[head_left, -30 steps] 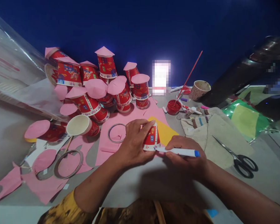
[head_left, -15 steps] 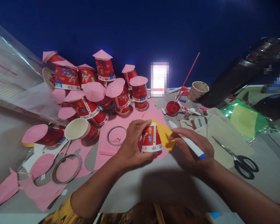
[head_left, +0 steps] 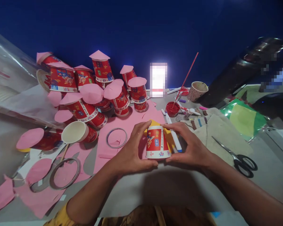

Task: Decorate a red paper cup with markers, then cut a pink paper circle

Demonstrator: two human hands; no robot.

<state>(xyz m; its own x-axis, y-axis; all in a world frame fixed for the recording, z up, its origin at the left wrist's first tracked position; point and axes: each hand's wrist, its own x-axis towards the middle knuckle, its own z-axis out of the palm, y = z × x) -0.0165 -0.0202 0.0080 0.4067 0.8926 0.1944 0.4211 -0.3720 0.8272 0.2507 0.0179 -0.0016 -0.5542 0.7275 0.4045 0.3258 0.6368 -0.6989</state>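
Note:
A red and white patterned paper cup (head_left: 157, 142) is held upside down between my hands, its wide rim at the bottom. My left hand (head_left: 134, 146) grips its left side, fingers at the top and thumb by the rim. My right hand (head_left: 191, 144) closes on the right side the same way. Behind the cup, a piece of yellow paper (head_left: 170, 142) shows in part. A white marker with a blue end (head_left: 175, 136) lies beyond the cup, partly covered by my right fingers. Pink paper (head_left: 132, 125) spreads on the table behind.
Several red cups with pink paper cones (head_left: 100, 67) are stacked at the back left. Tape rings (head_left: 107, 142) and pink scraps (head_left: 37, 194) lie at left. A red paint pot (head_left: 172, 110) holds a thin stick. Scissors (head_left: 244, 164) rest at right near a grey cloth (head_left: 223, 135).
My right hand has let go of the white marker, which now lies behind the cup, and has taken hold of the cup's right side. The view has shifted slightly.

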